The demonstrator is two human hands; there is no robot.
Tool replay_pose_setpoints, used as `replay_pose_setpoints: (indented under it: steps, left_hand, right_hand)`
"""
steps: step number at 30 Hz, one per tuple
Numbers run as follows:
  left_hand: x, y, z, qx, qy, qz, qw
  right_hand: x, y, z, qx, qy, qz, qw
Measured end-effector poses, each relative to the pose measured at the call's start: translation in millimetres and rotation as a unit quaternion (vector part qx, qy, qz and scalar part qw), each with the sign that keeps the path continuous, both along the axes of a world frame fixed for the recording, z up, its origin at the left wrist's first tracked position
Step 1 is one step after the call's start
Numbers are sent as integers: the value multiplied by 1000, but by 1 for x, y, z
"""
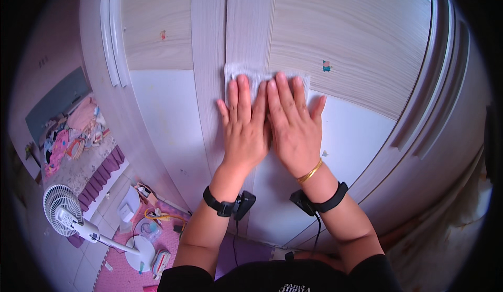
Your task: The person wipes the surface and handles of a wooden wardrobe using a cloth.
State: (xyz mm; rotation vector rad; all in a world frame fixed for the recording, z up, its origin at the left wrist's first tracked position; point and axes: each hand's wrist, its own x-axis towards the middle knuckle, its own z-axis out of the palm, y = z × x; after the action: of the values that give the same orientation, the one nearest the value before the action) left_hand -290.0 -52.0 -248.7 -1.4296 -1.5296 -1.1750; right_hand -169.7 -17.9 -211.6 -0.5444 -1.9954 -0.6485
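Note:
A folded white cloth [251, 72] lies flat against the front of a pale wood-grain and white wardrobe [356, 40], across a seam between its panels. My left hand [243, 122] presses on the cloth's left part, fingers stretched out and slightly spread, the little finger off its edge. Beside it, my right hand [297, 124] rests flat on the right part, fingers pointing up, its outer finger on the door panel. Both palms hide most of the cloth. A gold bracelet [310, 171] circles my right wrist, and black straps with small cabled boxes sit on both forearms.
Long vertical handles [445, 72] run along the wardrobe's right side, with another pair [111, 35] at left. Small stickers [326, 65] dot the doors. At lower left stand a white fan [65, 211], a bed [68, 140] heaped with clothes, and a pink mat [118, 266] bearing cables and odds and ends.

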Motion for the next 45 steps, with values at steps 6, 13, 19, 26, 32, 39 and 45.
replay_pose_setpoints:
  steps: [6,13,19,26,32,39,45]
  left_hand:
    - [-8,3,2,12,33,-4,999]
    - [2,-3,-65,-32,12,-1,999]
    - [-9,3,7,14,17,-6,1000]
    - [12,-2,-67,-55,16,-4,998]
    - [42,6,-60,-42,-24,-47,998]
    - [47,11,-8,-33,1,-41,999]
    - [67,4,-79,-108,45,-27,993]
  right_hand:
    - [-5,5,0,46,28,-32,998]
    - [6,-1,-55,51,-21,-48,997]
    - [-8,1,4,22,32,-11,999]
    - [20,-4,-57,-24,-8,-16,1000]
    - [41,-3,-55,-7,12,-50,999]
    - [46,1,-9,-1,43,-49,998]
    - [73,2,-81,-34,0,-79,996]
